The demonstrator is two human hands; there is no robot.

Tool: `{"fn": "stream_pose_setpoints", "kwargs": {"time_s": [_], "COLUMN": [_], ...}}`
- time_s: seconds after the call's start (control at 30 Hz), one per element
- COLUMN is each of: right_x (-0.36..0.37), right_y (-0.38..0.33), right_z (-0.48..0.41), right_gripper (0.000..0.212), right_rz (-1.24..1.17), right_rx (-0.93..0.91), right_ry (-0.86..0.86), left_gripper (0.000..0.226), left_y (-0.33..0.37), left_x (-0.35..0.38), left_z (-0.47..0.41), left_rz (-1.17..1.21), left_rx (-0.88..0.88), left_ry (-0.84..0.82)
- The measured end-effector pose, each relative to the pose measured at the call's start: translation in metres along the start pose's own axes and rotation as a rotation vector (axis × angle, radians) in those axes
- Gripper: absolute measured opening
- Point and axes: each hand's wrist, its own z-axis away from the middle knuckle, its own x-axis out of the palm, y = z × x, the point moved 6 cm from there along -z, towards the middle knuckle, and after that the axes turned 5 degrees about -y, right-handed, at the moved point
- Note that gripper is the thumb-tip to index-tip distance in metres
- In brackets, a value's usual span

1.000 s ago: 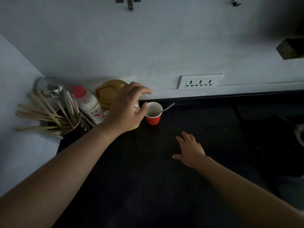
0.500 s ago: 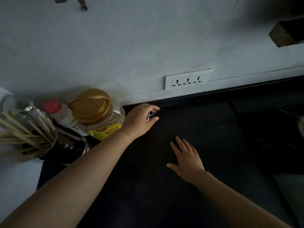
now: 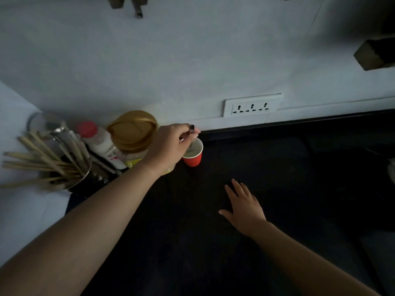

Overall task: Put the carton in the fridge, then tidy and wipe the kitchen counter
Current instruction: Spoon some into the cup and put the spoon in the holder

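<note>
A small red paper cup (image 3: 193,157) stands on the dark counter (image 3: 213,253) near the back wall. My left hand (image 3: 168,144) hovers over the cup's left rim, with thumb and fingers pinched on the handle of a metal spoon (image 3: 190,146) whose bowl rests inside the cup. My right hand (image 3: 243,207) lies flat on the counter to the right, fingers spread, holding nothing. No carton is in view.
In the left corner stand a clear jar with a gold lid (image 3: 132,130), a white bottle with a red cap (image 3: 100,142) and a metal holder full of chopsticks (image 3: 49,165). A white socket strip (image 3: 252,104) is on the wall.
My left hand went from the jar to the spoon handle beside the cup and now holds it upright in the cup. My right hand stayed flat on the counter.
</note>
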Motion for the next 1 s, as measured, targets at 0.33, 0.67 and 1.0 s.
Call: {"fn": "stream_pose_setpoints", "kwargs": {"time_s": [0.33, 0.67, 1.0], "right_x": [-0.096, -0.149, -0.152], "right_y": [-0.098, -0.235, -0.255], "right_z": [0.038, 0.045, 0.029], "right_gripper": [0.059, 0.019, 0.009], "right_rz": [-0.206, -0.367, -0.319], "right_rx": [-0.292, -0.591, -0.558], "right_ry": [0.344, 0.375, 0.364], "left_gripper": [0.013, 0.02, 0.015], "left_y": [0.015, -0.027, -0.101], "left_x": [-0.114, -0.182, -0.161], "left_z": [0.064, 0.133, 0.197], "left_rz": [0.22, 0.431, 0.376], "left_rx": [-0.026, -0.107, -0.434], "left_ry": [0.297, 0.482, 0.396]}}
